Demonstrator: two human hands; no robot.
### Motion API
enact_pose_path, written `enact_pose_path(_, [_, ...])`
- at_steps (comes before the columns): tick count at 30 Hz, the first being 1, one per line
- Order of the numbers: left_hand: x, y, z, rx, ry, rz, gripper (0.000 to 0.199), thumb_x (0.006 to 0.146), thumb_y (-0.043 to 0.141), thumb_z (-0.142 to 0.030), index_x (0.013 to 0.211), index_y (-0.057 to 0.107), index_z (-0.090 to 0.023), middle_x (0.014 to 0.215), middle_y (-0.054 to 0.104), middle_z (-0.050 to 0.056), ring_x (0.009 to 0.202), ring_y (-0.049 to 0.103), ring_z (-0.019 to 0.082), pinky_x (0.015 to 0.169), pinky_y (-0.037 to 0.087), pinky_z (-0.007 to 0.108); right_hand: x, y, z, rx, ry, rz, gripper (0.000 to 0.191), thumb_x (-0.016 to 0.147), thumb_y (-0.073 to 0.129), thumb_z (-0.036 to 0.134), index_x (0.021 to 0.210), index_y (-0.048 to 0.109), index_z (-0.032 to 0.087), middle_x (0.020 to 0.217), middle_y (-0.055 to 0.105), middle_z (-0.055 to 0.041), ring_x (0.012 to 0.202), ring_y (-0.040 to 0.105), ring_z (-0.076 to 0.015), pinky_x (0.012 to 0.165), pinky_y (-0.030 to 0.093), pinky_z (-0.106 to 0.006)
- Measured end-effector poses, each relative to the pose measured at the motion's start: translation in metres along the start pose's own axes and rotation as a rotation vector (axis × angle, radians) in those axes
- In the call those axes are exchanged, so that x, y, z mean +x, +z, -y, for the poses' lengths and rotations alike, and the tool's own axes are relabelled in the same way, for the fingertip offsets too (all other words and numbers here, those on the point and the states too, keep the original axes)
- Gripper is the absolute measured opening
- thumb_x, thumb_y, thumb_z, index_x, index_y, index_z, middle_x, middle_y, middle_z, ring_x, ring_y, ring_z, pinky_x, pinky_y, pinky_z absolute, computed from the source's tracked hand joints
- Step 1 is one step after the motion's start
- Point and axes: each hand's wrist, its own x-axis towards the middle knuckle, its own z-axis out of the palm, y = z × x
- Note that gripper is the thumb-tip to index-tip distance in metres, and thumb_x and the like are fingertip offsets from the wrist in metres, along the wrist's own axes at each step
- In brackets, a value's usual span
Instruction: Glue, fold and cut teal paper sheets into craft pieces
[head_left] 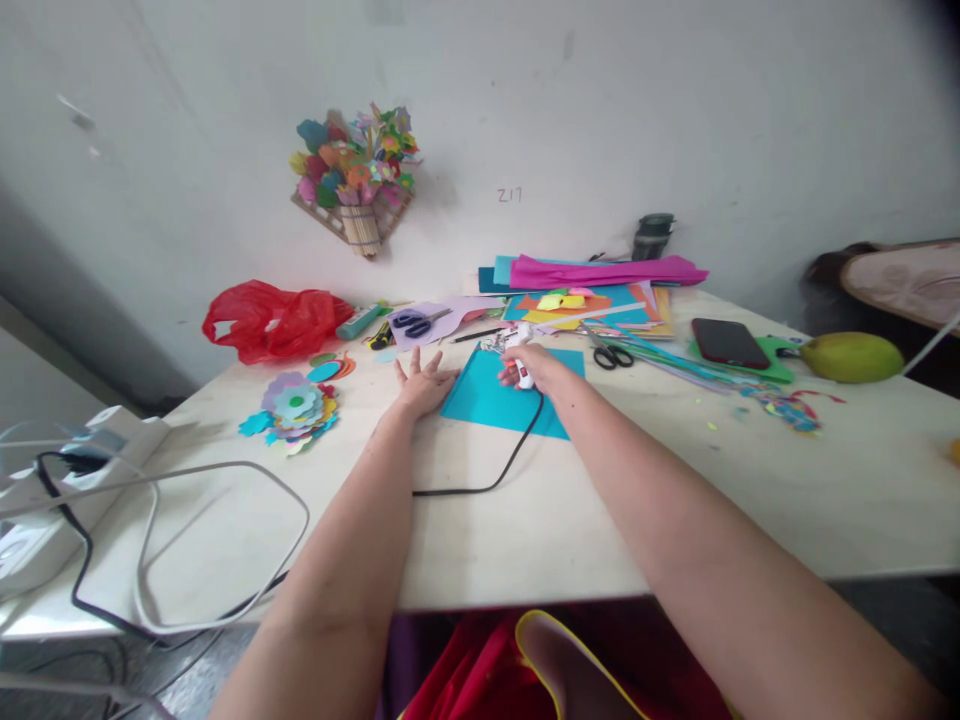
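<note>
A sheet of blue paper [480,392] lies flat on the table before me. My left hand [426,384] rests at the sheet's left edge, its fingers spread. Wrapped round a white glue gun [524,372] is my right hand [541,366], over the upper right part of the sheet. The gun has a red switch, and a black cord [517,452] runs from it across the sheet and under my left forearm. Its nozzle end points away from me; whether glue is coming out is too small to tell.
Paper flowers [294,405] and a red plastic bag [274,318] lie left. Purple-handled scissors [420,322], black scissors [613,356] and coloured paper [600,272] lie beyond. A phone [727,343] and a yellow-green fruit [853,357] are right. White power strips [120,452] with loose cables occupy the left edge.
</note>
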Motion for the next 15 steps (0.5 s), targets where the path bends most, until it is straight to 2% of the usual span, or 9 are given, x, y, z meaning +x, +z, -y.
enact_pose_path(5, [-0.0011,-0.0038,-0.0030,-0.007,-0.010,0.044,0.043,0.085,0.022,-0.051,0.120,0.045,-0.046,0.143,0.021,-0.011,0.132,-0.010,0.030,0.097,-0.011,0.062,0.0004,-0.0014,0.0002,-0.016,-0.002,0.018,0.004,0.074,0.050,0.017,0.073,0.049,0.014,0.050,0.060,-0.0042,0.040,0.057,-0.0149,0.034,0.039,-0.021])
enact_pose_path(15, [0.0034,0.0004,-0.0006,0.070,-0.004,0.078,0.046,0.085,0.017,-0.051,0.124,0.041,-0.045,0.145,0.016,-0.010,0.131,-0.013,0.033,0.095,-0.010,0.064,0.0034,-0.0074,0.0043,-0.193,0.024,0.154,0.006,0.071,0.051,0.017,0.068,0.051,0.012,0.049,0.062,-0.0070,0.038,0.055,-0.0139,0.035,0.042,-0.021])
